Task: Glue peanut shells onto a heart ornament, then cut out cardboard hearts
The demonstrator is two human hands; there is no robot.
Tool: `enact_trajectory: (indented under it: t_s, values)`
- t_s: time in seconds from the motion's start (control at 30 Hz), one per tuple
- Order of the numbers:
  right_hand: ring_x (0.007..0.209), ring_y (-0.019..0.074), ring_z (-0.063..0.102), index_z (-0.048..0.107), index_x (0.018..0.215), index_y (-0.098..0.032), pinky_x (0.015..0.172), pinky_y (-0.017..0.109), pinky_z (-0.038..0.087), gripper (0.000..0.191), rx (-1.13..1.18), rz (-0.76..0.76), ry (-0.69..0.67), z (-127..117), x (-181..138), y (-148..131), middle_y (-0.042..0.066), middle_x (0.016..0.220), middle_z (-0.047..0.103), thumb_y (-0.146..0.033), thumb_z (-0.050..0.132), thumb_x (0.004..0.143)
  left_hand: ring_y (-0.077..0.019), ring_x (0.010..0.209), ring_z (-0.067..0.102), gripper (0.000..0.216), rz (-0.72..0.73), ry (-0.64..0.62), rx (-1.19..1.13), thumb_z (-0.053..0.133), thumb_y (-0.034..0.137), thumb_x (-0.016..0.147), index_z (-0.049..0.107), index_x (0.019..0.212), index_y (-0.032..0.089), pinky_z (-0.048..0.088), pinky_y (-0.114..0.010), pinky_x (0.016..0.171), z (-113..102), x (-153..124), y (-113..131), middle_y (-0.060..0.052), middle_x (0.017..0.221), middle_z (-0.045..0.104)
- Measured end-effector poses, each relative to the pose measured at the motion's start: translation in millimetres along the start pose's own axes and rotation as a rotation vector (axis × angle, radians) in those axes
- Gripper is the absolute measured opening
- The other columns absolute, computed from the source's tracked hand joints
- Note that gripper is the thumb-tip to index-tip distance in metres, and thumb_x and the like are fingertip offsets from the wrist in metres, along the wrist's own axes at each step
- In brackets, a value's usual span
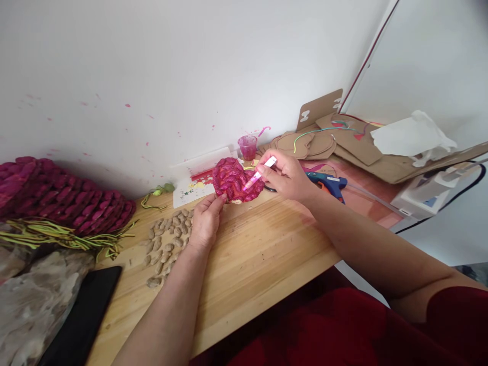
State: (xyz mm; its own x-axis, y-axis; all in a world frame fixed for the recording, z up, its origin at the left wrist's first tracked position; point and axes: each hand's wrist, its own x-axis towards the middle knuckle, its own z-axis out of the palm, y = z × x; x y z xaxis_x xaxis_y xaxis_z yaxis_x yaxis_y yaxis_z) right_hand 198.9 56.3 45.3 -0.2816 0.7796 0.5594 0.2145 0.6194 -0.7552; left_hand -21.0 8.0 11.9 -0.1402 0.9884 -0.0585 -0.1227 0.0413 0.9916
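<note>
My left hand (208,216) grips the lower left edge of a magenta peanut-covered piece (229,175), raised a little above the table. Peanut shells in glossy magenta cover most of its face, and an orange-red patch shows near its lower middle. In my right hand (284,175) is a white and pink marker (261,173), held like a pencil. Its pink tip points down at the piece, and whether it touches cannot be made out. Just behind stands a pink-stained plastic cup (247,147). Loose unpainted peanuts (163,247) lie beside my left hand.
Stacked magenta peanut pieces (68,198) lean at the left, above yellow-green cords (76,231). A plastic bag (46,300) and black flat object (89,310) lie nearer. Cardboard shapes (301,145), a blue glue gun (330,184) and a white box (427,193) stand right.
</note>
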Motion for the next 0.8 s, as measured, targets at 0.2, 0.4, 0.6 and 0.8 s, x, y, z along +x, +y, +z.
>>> enact_trajectory:
  t_s: [0.2,0.4,0.6,0.8]
  values:
    - [0.059,0.0125,0.045,0.057,0.086,-0.021,0.057,0.028,0.033,0.022,-0.037,-0.017,-0.057,1.7,-1.0,-0.6,-0.003,0.066,0.054,-0.041,0.061,0.096,-0.0062,0.046,0.018,0.039,0.009,-0.019,0.007,0.079,0.044,0.070,0.050,0.062,0.020,0.011,-0.025,0.043,-0.7,-0.3,-1.2,0.008,0.053,0.030]
    - [0.057,0.0119,0.043,0.056,0.086,-0.022,0.055,0.027,0.031,0.025,-0.020,-0.017,-0.011,1.5,-0.7,-2.7,-0.004,0.065,0.052,-0.044,0.059,0.097,-0.0061,0.045,0.018,0.039,0.020,0.011,0.018,0.078,0.045,0.072,0.051,0.062,0.020,0.012,-0.024,0.043,-1.9,0.4,-3.1,0.009,0.052,0.030]
    - [0.060,0.0128,0.047,0.058,0.087,-0.021,0.058,0.027,0.034,0.026,-0.073,-0.049,-0.021,3.7,-1.5,-4.6,-0.002,0.067,0.058,-0.045,0.061,0.097,-0.0049,0.043,0.019,0.039,0.009,0.026,-0.014,0.081,0.046,0.069,0.056,0.064,0.018,0.010,-0.023,0.042,0.4,0.3,-1.3,0.009,0.051,0.029]
    - [0.066,0.0148,0.053,0.059,0.091,-0.021,0.061,0.029,0.039,0.023,-0.046,-0.069,0.120,11.4,-6.9,-10.9,0.001,0.074,0.062,-0.043,0.060,0.098,-0.0043,0.041,0.016,0.043,-0.030,0.094,-0.123,0.084,0.053,0.066,0.063,0.075,0.016,0.006,-0.022,0.041,2.3,-0.7,1.6,0.011,0.048,0.027]
